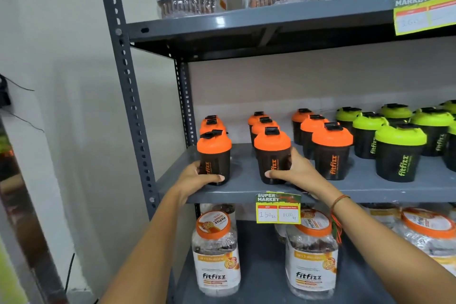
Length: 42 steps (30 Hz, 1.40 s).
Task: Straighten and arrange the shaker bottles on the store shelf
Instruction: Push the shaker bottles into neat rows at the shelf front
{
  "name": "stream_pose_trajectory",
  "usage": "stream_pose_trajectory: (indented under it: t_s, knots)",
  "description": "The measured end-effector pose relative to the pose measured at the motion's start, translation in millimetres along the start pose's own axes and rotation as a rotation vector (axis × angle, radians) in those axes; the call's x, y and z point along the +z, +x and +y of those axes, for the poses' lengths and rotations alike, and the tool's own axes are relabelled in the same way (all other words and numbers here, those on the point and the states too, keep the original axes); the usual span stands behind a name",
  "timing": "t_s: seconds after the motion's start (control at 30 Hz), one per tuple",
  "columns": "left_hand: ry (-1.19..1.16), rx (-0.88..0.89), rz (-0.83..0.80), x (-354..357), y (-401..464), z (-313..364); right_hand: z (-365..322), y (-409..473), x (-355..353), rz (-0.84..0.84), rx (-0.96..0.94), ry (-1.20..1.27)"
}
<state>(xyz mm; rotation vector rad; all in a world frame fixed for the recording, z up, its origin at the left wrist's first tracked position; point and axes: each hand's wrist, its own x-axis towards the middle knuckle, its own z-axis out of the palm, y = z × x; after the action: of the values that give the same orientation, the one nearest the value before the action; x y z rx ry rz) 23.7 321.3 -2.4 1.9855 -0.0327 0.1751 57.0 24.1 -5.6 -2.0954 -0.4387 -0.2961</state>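
While two orange-lidded shaker bottles stand upright at the front edge of the grey middle shelf (246,192), a person grips one in each hand. The left hand (197,176) wraps the left bottle (214,155), thumb across its front; the right hand (293,171) clasps the right bottle (272,155). Behind and right of that bottle stand more orange-lidded shakers (330,150), then green-lidded ones (398,153). A price tag (278,208) hangs just below it, above large jars (216,254).

Even, fairly bright indoor light from above — a white glare spot sits on the upper shelf edge (220,20). Wide-angle bending curves the rack post (128,96); picture edges look soft, shadows faint.
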Motion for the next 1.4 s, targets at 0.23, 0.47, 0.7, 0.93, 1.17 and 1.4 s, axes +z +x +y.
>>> stream_pose_trajectory:
  t_s: [0.23, 0.47, 0.7, 0.93, 1.17, 1.4]
  knots:
    - [0.171, 0.048, 0.219, 11.8, -8.9, -5.7, 3.2, 5.8, -2.8, -0.079, -0.017, 0.074]
    - [0.25, 0.073, 0.335, 15.3, -17.6, -8.2, 5.0, 4.5, -2.8, -0.052, -0.034, 0.075]
    - [0.282, 0.078, 0.342, 17.1, -17.4, -8.1, 10.3, 7.5, -0.5, -0.019, -0.054, 0.038]
    - [0.242, 0.083, 0.342, 19.5, -18.1, -8.7, 10.6, 8.4, -2.0, -0.036, -0.068, 0.059]
    - [0.249, 0.065, 0.341, 19.9, -17.5, -8.8, 10.3, 7.9, -3.9, -0.067, -0.063, 0.087]
    - [0.194, 0.09, 0.338, 22.4, -18.8, -13.1, 10.8, 8.0, -3.5, -0.071, -0.038, 0.091]
